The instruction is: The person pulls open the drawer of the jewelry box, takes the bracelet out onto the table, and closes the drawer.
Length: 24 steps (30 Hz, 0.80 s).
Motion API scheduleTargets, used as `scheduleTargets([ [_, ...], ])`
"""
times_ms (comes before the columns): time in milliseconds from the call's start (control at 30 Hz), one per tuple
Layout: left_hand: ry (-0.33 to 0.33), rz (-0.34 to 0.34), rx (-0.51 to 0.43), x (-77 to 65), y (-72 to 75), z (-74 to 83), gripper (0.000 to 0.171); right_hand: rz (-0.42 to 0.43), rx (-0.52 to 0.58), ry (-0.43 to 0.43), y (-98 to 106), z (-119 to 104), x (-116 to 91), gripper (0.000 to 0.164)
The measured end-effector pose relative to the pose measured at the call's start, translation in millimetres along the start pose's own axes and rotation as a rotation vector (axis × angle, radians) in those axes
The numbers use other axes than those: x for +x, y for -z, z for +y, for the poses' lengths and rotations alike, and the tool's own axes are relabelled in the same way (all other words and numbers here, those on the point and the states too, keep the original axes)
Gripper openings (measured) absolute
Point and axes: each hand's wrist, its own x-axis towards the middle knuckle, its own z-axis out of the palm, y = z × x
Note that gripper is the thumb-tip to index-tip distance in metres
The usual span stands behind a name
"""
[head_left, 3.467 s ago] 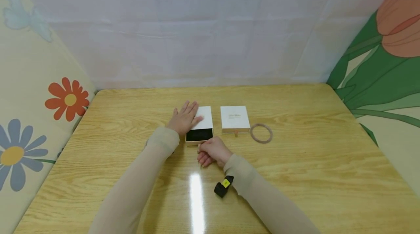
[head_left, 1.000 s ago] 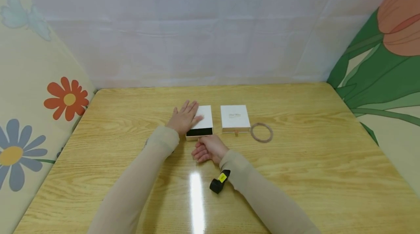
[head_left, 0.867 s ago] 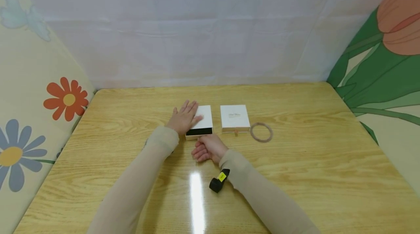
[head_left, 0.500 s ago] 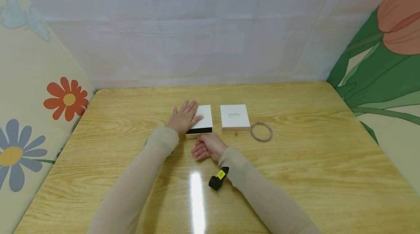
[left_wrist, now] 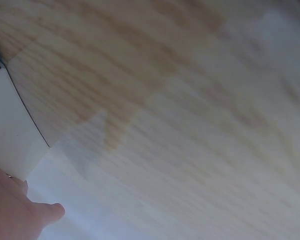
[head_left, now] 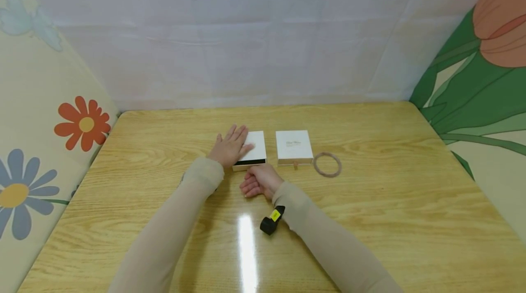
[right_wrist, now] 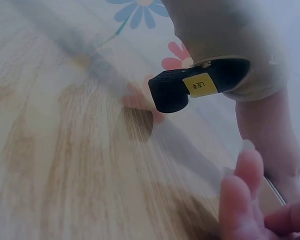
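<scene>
My left hand (head_left: 230, 148) lies flat with spread fingers on a white drawer box (head_left: 257, 146). A narrow strip of the drawer's black inside shows between sleeve and front. At the middle of that front, my right hand (head_left: 263, 180) pinches with thumb and index finger, its other fingers loosely curled. The pull tab there is hidden behind the fingers. In the left wrist view, my left hand (left_wrist: 12, 210) touches the white box (left_wrist: 15, 125). The right wrist view shows fingertips (right_wrist: 236, 195) of my right hand, with my left hand (right_wrist: 270, 130) beyond.
A second white drawer box (head_left: 293, 145) with gold lettering and a small tab stands to the right. Beside it lies a pinkish-brown ring (head_left: 327, 164), like a bangle. A black wrist camera (head_left: 272, 221) hangs under my right forearm. A white curtain (head_left: 263, 42) closes off the table's back edge.
The drawer of the left box has slid inward, so less black shows. My right hand has moved forward with it; the left hand stays in place on the box.
</scene>
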Motion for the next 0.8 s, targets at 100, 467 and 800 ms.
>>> scheduleTargets([
  [100, 0.001, -0.005, 0.003, -1.0, 1.1, 1.1, 0.07, 0.001, -0.002, -0.01, 0.2, -0.7, 0.4, 0.021],
  [467, 0.009, -0.016, 0.014, -4.0, 4.1, 5.2, 0.07, 0.002, 0.006, -0.01, 0.6, -2.0, 3.9, 0.023],
  [800, 0.009, -0.014, 0.016, -2.2, 2.9, 3.5, 0.07, 0.001, 0.023, -0.014, 0.4, -3.1, 5.0, 0.023],
])
